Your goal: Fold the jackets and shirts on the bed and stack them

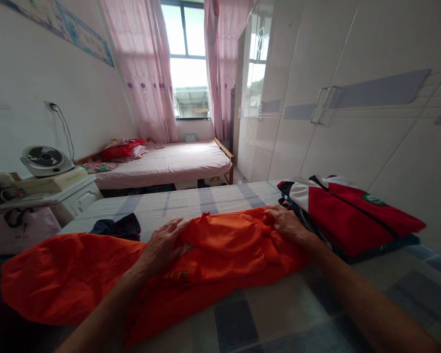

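A bright orange garment [228, 235] lies partly folded across the bed in front of me. One wide part of it spreads to the left, and a small printed label shows near its middle. My left hand [165, 245] rests on the cloth with its fingers stretched out towards the far side. At the garment's far right edge, the bent fingers of my right hand [284, 223] close on the fabric, with the fingertips partly hidden. Just right of that hand is a stack of folded clothes, topped by a red, white and black jacket [360, 206].
Dark crumpled cloth [119, 226] lies behind the garment on the checked bedsheet [279, 314]. A fan [46, 159] stands on a cabinet at left, above a pink bag [22, 228]. Beyond are a second bed [180, 159] and a window; a tall wardrobe [308, 98] lines the right.
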Demonstrator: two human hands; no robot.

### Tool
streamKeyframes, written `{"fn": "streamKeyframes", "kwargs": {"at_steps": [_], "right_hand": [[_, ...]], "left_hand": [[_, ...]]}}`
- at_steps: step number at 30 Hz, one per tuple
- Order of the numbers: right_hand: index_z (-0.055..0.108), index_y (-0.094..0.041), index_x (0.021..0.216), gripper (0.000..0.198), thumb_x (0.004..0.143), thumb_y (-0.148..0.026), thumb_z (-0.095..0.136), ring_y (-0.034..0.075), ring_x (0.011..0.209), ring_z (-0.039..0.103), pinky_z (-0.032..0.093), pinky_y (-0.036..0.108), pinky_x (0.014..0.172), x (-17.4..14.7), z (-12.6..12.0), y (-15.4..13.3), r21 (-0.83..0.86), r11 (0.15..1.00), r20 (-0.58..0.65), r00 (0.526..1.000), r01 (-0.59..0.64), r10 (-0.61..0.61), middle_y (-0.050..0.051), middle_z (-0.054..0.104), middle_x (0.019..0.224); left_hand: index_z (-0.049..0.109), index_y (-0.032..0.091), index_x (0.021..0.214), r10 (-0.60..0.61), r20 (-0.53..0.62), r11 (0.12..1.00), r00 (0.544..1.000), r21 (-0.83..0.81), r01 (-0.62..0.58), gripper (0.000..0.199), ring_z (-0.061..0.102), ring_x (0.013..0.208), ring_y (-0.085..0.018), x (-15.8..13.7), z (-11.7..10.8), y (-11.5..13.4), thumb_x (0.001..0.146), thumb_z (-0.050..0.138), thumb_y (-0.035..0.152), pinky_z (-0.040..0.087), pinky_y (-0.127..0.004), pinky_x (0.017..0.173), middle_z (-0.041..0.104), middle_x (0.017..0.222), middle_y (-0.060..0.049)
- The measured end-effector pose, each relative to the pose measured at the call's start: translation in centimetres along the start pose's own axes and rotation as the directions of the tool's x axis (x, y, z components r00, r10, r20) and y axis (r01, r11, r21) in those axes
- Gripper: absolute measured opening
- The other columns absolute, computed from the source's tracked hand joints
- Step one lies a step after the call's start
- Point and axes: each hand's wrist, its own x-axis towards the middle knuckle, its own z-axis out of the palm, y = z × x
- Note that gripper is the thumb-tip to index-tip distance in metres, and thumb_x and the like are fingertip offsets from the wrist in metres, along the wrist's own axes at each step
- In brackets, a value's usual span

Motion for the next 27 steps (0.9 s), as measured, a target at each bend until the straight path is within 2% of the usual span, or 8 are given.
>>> {"fn": "streamKeyframes", "kwargs": {"at_steps": [3,6,8,13,17,20,23,27], "right_hand": [[0.065,-0.019,0.096,0.029,0.080,-0.008,0.043,0.016,0.093,0.058,0.040,0.025,0.080,0.2,0.3,0.3,0.015,1.000,-0.030,1.000,-0.009,0.010,0.007,0.062,0.106],[0.063,-0.016,0.089,0.026,0.087,-0.014,0.037,0.014,0.084,0.058,0.040,0.023,0.077,0.3,0.1,-0.1,0.019,1.000,-0.092,0.996,-0.015,0.016,0.008,0.062,0.097],[0.062,-0.016,0.090,0.026,0.089,-0.016,0.036,0.016,0.089,0.057,0.039,0.023,0.080,0.1,-0.1,-0.2,0.002,1.000,-0.151,0.988,-0.011,0.011,0.008,0.062,0.098],[0.065,-0.019,0.079,0.021,0.080,-0.011,0.046,0.017,0.089,0.056,0.038,0.026,0.080,-0.7,-0.2,-0.1,-0.030,1.000,-0.029,1.000,-0.007,0.007,0.005,0.065,0.090],[0.067,-0.016,0.088,0.025,0.081,-0.012,0.044,0.021,0.102,0.053,0.035,0.030,0.091,-0.1,-0.8,-1.7,-0.016,1.000,-0.135,0.991,-0.001,-0.002,0.009,0.065,0.098],[0.066,-0.016,0.099,0.030,0.087,-0.020,0.038,0.018,0.099,0.057,0.039,0.027,0.091,0.9,-1.8,-4.0,0.131,0.989,-0.146,0.988,0.070,-0.050,0.009,0.066,0.103],[0.060,-0.018,0.114,0.036,0.091,-0.030,0.035,0.019,0.111,0.053,0.037,0.031,0.098,1.5,-2.3,-6.4,0.186,0.972,-0.156,0.981,0.146,-0.117,0.008,0.062,0.118],[0.045,-0.022,0.134,0.049,0.092,-0.043,0.032,0.023,0.133,0.032,0.026,0.041,0.107,0.8,-0.2,-9.0,0.116,0.975,-0.089,0.980,0.190,-0.180,0.007,0.042,0.142]], "left_hand": [[0.054,0.025,0.125,0.063,0.009,0.997,0.998,-0.045,-0.063,0.043,0.056,0.109,-0.025,0.4,-0.2,1.4,0.082,0.046,0.027,0.041,-0.039,0.095,0.061,0.119,-0.008],[0.067,0.024,0.103,-0.035,-0.002,0.995,0.999,-0.094,0.034,0.035,0.061,0.089,-0.022,1.0,-0.4,1.8,0.088,0.036,0.029,0.046,-0.034,0.082,0.066,0.092,-0.006],[0.067,0.023,0.096,-0.100,-0.036,0.977,0.994,-0.194,0.091,0.036,0.061,0.089,-0.021,1.1,-0.5,1.4,0.089,0.033,0.030,0.045,-0.031,0.080,0.066,0.091,-0.005],[0.066,0.023,0.084,-0.095,0.109,0.950,0.990,-0.288,0.123,0.025,0.063,0.078,-0.019,0.5,0.1,0.2,0.080,0.041,0.022,0.046,-0.028,0.072,0.067,0.078,-0.001],[0.065,0.020,0.098,-0.123,0.065,0.949,0.990,-0.285,0.136,0.030,0.062,0.090,-0.019,1.0,-0.5,0.8,0.081,0.040,0.023,0.046,-0.029,0.083,0.065,0.101,-0.005],[0.065,0.020,0.102,-0.149,-0.050,0.952,0.988,-0.277,0.129,0.032,0.058,0.106,-0.020,2.0,-1.8,2.7,0.085,0.039,0.027,0.044,-0.032,0.093,0.059,0.119,-0.008],[0.062,0.021,0.113,-0.045,-0.116,0.972,0.992,-0.234,0.016,0.035,0.048,0.121,-0.024,2.5,-2.0,4.9,0.089,0.039,0.033,0.039,-0.039,0.101,0.050,0.134,-0.009],[0.048,0.021,0.131,0.052,0.065,0.985,0.997,-0.169,-0.040,0.047,0.031,0.134,-0.031,1.9,0.9,6.8,0.089,0.043,0.040,0.025,-0.055,0.107,0.040,0.143,-0.012]]}}
